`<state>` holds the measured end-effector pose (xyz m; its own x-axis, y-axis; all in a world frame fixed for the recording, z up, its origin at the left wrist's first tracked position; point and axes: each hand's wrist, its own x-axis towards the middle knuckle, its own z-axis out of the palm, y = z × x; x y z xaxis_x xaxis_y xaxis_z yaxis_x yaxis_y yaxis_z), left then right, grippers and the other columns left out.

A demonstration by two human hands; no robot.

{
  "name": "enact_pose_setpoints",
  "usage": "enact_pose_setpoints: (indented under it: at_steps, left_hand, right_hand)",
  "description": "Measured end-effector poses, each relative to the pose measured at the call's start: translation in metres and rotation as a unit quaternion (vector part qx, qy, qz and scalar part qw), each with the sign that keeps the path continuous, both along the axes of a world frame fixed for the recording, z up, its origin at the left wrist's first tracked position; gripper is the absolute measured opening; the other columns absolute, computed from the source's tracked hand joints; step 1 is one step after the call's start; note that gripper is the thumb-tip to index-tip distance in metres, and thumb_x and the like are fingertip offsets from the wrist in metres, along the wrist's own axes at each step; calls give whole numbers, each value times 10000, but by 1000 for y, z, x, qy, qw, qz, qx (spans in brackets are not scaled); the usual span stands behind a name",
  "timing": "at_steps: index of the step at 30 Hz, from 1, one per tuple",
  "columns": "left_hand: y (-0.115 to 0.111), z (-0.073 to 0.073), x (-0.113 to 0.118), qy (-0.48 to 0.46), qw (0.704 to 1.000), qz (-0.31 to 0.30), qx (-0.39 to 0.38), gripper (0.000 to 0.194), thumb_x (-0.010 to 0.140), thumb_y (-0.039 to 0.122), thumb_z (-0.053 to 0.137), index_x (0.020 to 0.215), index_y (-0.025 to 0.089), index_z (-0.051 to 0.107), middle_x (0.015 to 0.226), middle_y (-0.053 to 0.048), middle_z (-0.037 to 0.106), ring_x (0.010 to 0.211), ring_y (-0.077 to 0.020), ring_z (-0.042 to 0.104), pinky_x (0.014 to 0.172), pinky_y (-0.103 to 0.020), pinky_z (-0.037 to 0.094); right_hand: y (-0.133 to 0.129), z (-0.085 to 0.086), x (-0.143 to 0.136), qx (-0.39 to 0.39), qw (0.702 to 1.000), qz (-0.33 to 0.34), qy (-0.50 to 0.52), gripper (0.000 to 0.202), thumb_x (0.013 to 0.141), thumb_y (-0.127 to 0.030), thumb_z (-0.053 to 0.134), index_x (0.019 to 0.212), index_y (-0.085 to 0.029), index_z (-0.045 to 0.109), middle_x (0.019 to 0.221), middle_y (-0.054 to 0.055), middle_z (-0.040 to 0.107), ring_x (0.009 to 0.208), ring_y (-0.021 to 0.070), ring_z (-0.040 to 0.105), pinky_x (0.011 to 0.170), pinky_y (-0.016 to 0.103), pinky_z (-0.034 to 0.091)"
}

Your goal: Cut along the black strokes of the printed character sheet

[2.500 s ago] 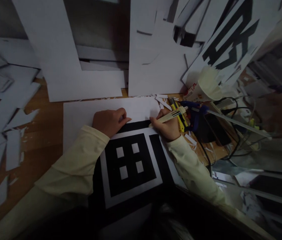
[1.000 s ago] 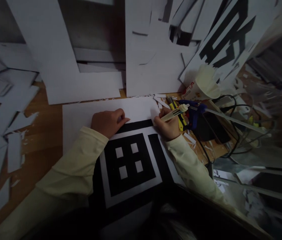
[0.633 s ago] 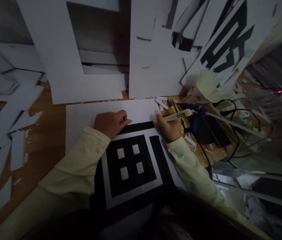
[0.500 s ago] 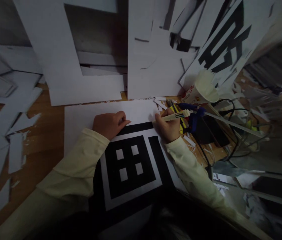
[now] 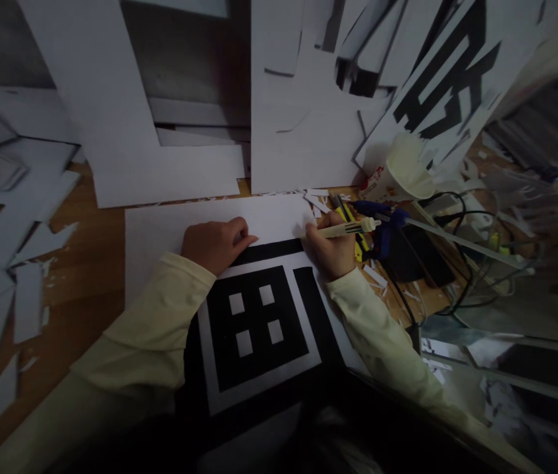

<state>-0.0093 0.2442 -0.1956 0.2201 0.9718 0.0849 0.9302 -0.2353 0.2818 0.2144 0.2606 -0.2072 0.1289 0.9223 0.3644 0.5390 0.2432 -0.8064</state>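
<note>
My right hand (image 5: 332, 249) is closed around a cream multi-colour pen (image 5: 346, 228), its back end pointing right. The hand rests at the right end of a black bar on a white sheet (image 5: 157, 227); the pen's tip is hidden behind the fingers. My left hand (image 5: 215, 245) lies on the same sheet at the bar's left end, fingers curled in; whether anything is in them is hidden. Between and below the hands, the sheet bears a black square (image 5: 253, 329) with several small white squares, inside a white border and black outer bars.
White board panels (image 5: 303, 151) stand upright behind the sheet. To the right are a paper cup (image 5: 387, 181), a blue glue gun (image 5: 382, 224), a yellow cutter (image 5: 362, 247), a dark phone (image 5: 427, 257) and tangled cables. Cut white scraps (image 5: 29, 299) cover the left side.
The view has shifted very slightly. Both hands stay at nearly the same spots on the sheet, and the pen in my right hand has tilted a little.
</note>
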Motion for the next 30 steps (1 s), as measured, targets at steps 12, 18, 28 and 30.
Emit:
enact_pose_setpoints:
  at_steps: [12,18,28,30]
  left_hand:
    - [0,-1,0,-1,1000,-1,0,371,869,550,502,840,211,650,623,6,615,584,-148,547,515,-248,248]
    - [0,0,0,-1,1000,1,1,364,866,546,511,830,210,645,604,10,604,574,-141,540,509,-245,239]
    - [0,0,0,2,1000,2,3,361,868,548,510,829,215,645,614,11,609,595,-148,562,510,-248,245]
    - [0,0,0,1,1000,3,1,359,866,547,513,839,216,648,618,9,613,601,-151,567,512,-250,246]
  right_hand:
    - [-1,2,-1,4,1000,10,12,238,609,-150,540,524,-232,334,479,-81,330,481,89,306,472,255,246]
    - [-1,0,2,0,1000,16,3,227,594,-159,535,520,-229,332,475,-84,326,467,86,301,454,248,238]
    - [-1,1,3,3,998,54,15,250,578,-137,534,497,-229,315,471,-81,310,457,80,278,447,254,213]
    - [-1,1,3,0,998,59,16,248,575,-137,533,497,-229,316,471,-80,310,457,81,280,446,254,210]
